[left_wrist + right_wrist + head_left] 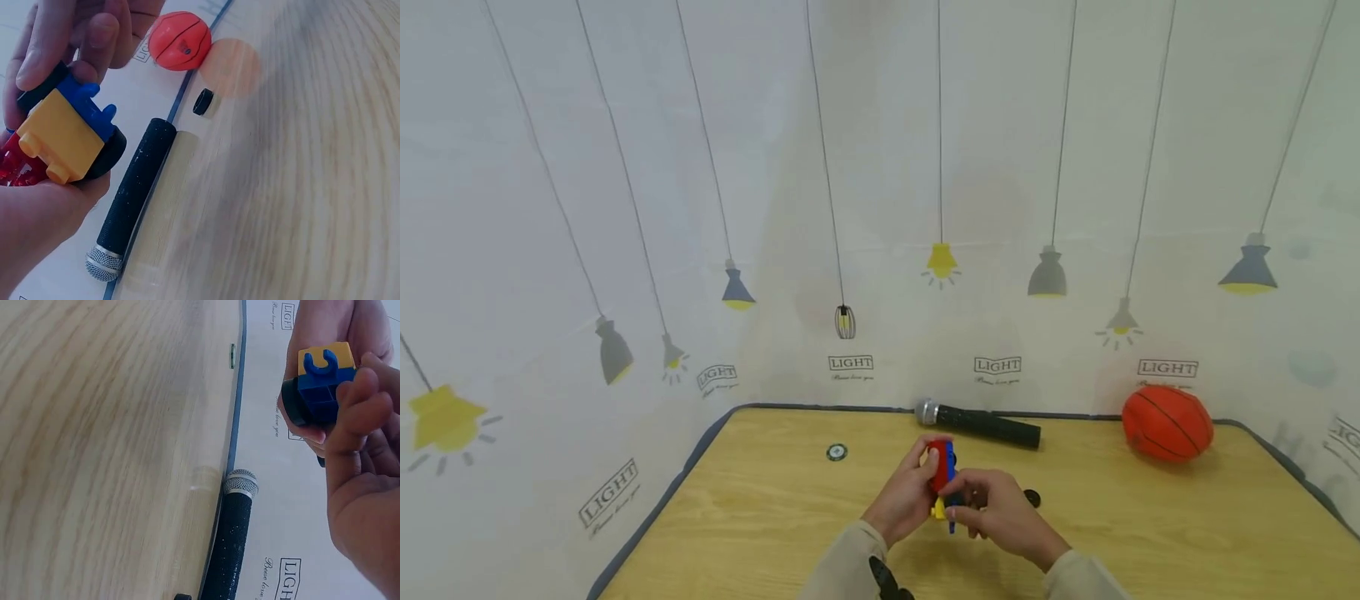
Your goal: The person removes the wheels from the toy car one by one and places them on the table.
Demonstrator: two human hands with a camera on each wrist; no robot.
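My left hand (pixel 904 498) grips a toy block car (pixel 938 468) with red and yellow bricks on a blue base. In the left wrist view, its yellow brick (pixel 62 134) faces the camera, with a black wheel (pixel 107 153) on one side. My right hand (pixel 1003 515) pinches a second black wheel (pixel 39 94) against the other side of the blue base. Whether that wheel is fully seated cannot be seen. A blue hook (pixel 320 362) sticks out from the car's end in the right wrist view.
A loose black wheel (pixel 1032 498) lies on the wooden table (pixel 760 517), right of my hands. Behind them is a black microphone (pixel 988 425). A red ball (pixel 1167 423) sits at the back right, and a round chip (pixel 837 452) lies to the left.
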